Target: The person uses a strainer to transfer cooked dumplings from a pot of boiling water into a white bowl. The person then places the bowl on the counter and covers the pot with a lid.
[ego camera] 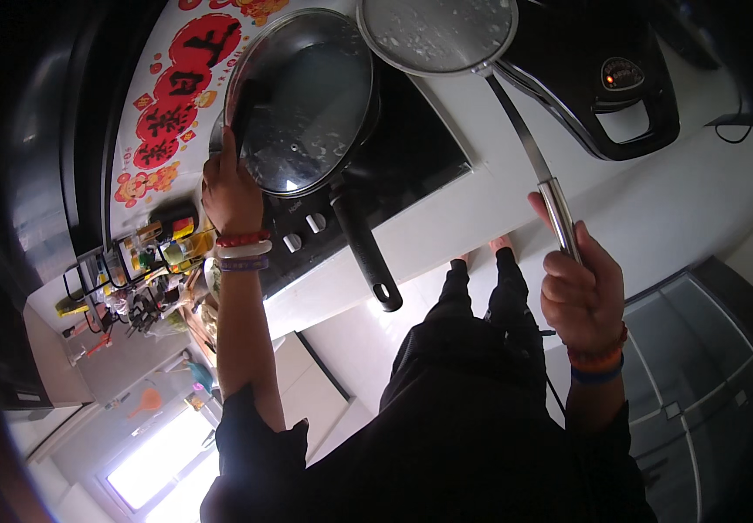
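My left hand (233, 189) grips the dark handle of a glass lid (314, 98) with a metal rim and a small vent hole. The lid is held at a slant over a dark pan, hiding most of it, and its glass looks fogged or wet. The pan's long black handle (365, 248) reaches past the front edge of the cooktop (409, 150). In my right hand (582, 287) is the steel handle of a fine-mesh skimmer (442, 33). White bits cling to its mesh, which is raised at the right of the lid.
A black electric griddle (599, 104) with a lit indicator stands on the white counter (501, 176). Two cooktop knobs (315, 223) lie near my left wrist. Bottles crowd a wire rack (128, 261) at the left. A glass-fronted cabinet (684, 366) is at the lower right.
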The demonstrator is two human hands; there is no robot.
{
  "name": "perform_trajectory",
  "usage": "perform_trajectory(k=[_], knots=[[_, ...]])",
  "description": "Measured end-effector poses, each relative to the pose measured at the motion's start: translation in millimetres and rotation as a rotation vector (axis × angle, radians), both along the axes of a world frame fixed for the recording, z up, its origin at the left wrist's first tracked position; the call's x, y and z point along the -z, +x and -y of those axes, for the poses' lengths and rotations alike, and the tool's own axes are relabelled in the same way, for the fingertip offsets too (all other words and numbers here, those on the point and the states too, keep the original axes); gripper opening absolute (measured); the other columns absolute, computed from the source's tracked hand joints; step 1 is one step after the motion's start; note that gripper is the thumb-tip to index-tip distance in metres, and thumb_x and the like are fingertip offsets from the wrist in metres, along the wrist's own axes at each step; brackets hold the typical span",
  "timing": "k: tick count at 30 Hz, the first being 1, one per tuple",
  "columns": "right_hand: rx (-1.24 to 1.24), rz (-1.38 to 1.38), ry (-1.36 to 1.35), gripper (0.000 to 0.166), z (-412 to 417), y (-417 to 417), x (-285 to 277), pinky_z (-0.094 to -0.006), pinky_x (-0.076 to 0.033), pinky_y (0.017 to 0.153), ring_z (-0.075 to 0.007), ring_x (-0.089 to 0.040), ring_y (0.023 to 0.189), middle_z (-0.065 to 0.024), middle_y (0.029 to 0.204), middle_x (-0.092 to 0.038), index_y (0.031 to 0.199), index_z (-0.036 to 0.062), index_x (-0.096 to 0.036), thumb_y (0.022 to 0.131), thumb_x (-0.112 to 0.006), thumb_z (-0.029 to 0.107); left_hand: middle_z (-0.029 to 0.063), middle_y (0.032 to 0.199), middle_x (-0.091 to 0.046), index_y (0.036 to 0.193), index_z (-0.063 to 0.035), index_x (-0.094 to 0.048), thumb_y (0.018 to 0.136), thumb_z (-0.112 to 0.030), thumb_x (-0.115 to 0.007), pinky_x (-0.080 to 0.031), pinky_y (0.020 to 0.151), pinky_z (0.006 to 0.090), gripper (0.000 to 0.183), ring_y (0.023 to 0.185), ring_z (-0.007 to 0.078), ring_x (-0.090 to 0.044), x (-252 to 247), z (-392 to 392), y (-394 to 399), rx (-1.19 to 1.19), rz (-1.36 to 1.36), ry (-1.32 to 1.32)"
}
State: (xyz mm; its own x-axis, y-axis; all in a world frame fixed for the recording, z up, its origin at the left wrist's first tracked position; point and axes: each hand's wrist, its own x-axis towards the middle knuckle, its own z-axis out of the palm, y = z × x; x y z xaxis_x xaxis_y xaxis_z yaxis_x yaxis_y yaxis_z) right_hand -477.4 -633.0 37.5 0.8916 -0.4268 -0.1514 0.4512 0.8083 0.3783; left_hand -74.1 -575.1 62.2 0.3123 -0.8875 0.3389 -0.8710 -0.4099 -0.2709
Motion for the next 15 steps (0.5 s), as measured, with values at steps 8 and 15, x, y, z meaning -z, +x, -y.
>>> perform_trajectory(k=[8,15], knots=[[-0.056,-0.19,0.153,0.049,-31,-35,13,-0.0159,-0.024,0.032,-0.0039,-0.025,0.038,0.0028,0.052,-0.032,0.136,0.0149,-0.007,0.093,-0.027,0.029,0.0122,0.091,-0.054,0.125,-0.0187,-0.041,0.077,-0.01,-0.053,-0.045,0.068,0.0402,0.05,0.081,0.0298,-0.055,-7,1,-2,-0.021,-0.061,0.034],[-0.099,-0.211,0.215,0.05,-52,-56,32,-0.0179,-0.025,0.036,-0.0034,-0.026,0.039,0.0032,0.051,-0.03,0.135,0.0107,-0.011,0.093,-0.03,0.028,0.0136,0.085,-0.053,0.124,-0.0131,-0.043,0.077,-0.003,-0.051,-0.042,0.069,0.0384,0.048,0.079,0.0288,-0.052,-11,0,-5,0.08,-0.096,0.02]])
